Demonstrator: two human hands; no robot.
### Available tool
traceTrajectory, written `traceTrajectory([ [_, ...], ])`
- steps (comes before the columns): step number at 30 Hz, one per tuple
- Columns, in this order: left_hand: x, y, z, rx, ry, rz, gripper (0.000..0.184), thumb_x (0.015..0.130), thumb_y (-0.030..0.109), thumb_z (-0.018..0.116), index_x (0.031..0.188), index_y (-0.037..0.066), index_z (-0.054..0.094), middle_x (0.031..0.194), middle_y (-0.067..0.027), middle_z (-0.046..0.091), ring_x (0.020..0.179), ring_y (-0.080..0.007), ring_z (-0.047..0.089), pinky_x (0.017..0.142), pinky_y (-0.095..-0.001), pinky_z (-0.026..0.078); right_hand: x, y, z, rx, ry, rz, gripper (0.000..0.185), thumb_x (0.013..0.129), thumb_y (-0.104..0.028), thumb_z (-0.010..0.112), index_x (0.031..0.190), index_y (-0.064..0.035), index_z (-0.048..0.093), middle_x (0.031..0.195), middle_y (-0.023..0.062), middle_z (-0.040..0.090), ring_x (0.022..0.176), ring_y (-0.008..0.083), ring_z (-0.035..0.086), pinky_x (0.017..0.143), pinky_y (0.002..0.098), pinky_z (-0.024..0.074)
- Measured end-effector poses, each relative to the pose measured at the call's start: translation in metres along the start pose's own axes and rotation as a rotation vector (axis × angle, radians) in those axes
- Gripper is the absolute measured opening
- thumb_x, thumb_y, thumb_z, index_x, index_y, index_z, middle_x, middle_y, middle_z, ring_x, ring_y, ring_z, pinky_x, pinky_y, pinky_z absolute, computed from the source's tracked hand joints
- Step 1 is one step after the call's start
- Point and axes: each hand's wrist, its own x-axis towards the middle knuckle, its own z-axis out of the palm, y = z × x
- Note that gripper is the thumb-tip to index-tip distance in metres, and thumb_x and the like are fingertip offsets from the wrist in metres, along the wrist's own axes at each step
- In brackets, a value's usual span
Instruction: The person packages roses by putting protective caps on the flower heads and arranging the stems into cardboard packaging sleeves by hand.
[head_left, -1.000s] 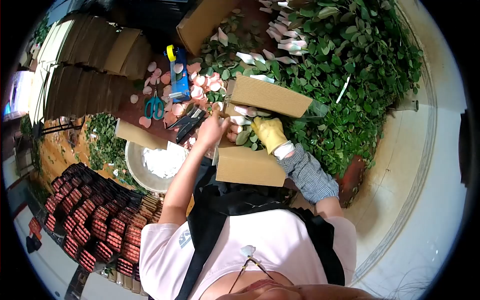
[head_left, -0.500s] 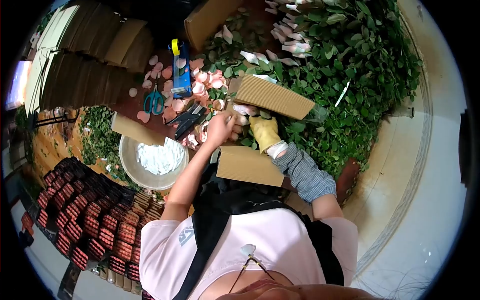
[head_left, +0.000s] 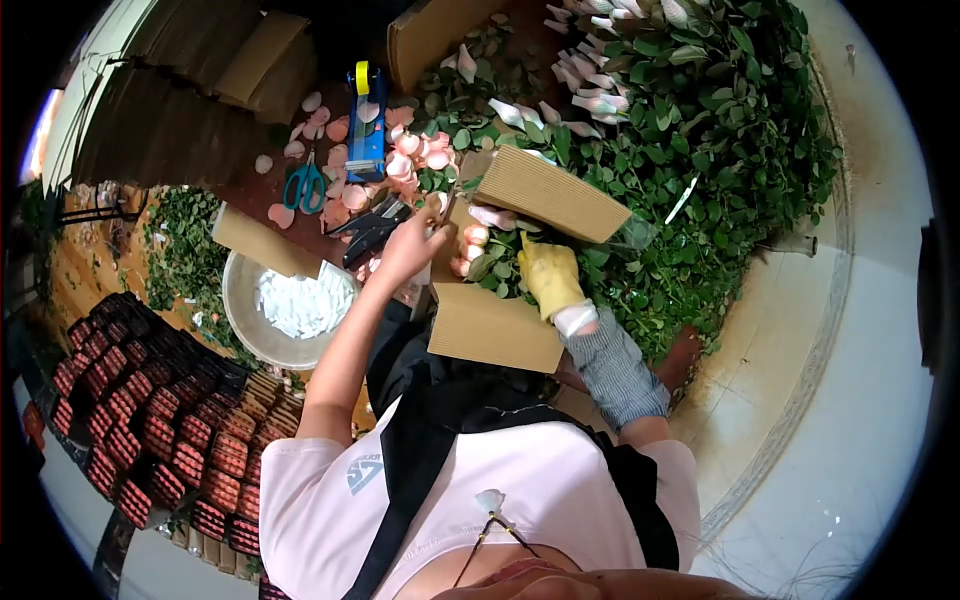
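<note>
- The peach-pink, round-headed roses (head_left: 474, 236) lie between the two raised sides of an open wrap of tan corrugated cardboard (head_left: 495, 326), near its left end.
- The bare left hand (head_left: 414, 246) is at that end, fingers partly curled; whether it grips anything, I cannot tell.
- The right hand in a yellow fabric glove (head_left: 549, 276) bends its fingers over the green leafy stems (head_left: 497, 268); a firm hold cannot be made out.
- Good handling, I judge, means steadying the stems with the gloved hand, keeping the heads level with one another, and using only light fingertips near the petals, which probably bruise easily.
- Keeping leaves clear of the cardboard edges should also help.
- The roses' heads point left, with foliage to their right; their long axis seems to run roughly left to right.
- A white-and-pink sleeved bud (head_left: 491, 217) lies just above them, lengthwise, its right end slightly lower; which end is the tip, I cannot tell.
</note>
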Motion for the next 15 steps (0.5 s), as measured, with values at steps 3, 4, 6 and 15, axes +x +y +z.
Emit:
traceTrajectory([
  [3, 0.021, 0.025, 0.012, 0.331, -0.210, -0.051, 0.042, 0.093, 0.040, 0.060, 0.115, 0.004, 0.061, 0.094, -0.0236, 0.069, 0.089, -0.0419, 0.065, 0.078, -0.0486, 0.052, 0.011, -0.005, -0.005, -0.042, -0.016, -0.045, 0.023, 0.094, -0.024, 0.054, 0.100, -0.0052, 0.065, 0.070, 0.0117, 0.068, 0.063, 0.0301, 0.067, 0.060, 0.0447, 0.0523],
  [4, 0.020, 0.030, 0.016, 0.356, -0.181, -0.017, 0.039, 0.094, 0.040, 0.058, 0.113, 0.006, 0.062, 0.090, -0.0225, 0.069, 0.086, -0.0423, 0.066, 0.076, -0.0505, 0.052, 0.006, -0.011, -0.012, -0.015, 0.120, -0.075, 0.020, 0.094, -0.022, 0.054, 0.092, -0.0043, 0.064, 0.064, 0.0112, 0.066, 0.059, 0.0305, 0.066, 0.056, 0.0448, 0.0515],
  [6, 0.023, 0.035, 0.023, 0.392, -0.102, -0.021, 0.032, 0.093, 0.036, 0.059, 0.110, 0.009, 0.062, 0.087, -0.0209, 0.069, 0.080, -0.0413, 0.066, 0.069, -0.0498, 0.052, 0.009, -0.018, -0.019, -0.011, 0.143, -0.078, 0.018, 0.092, -0.021, 0.056, 0.089, -0.0046, 0.064, 0.064, 0.0113, 0.066, 0.059, 0.0304, 0.066, 0.056, 0.0445, 0.0515],
  [15, 0.023, 0.026, 0.044, 0.230, 0.079, 0.180, 0.015, 0.084, 0.022, 0.065, 0.090, 0.011, 0.074, 0.067, -0.0128, 0.067, 0.065, -0.0330, 0.067, 0.059, -0.0431, 0.053, 0.033, -0.008, 0.033, 0.108, 0.236, 0.085, 0.022, 0.087, -0.022, 0.060, 0.072, -0.0075, 0.069, 0.077, 0.0126, 0.071, 0.074, 0.0367, 0.068, 0.068, 0.0432, 0.0540],
])
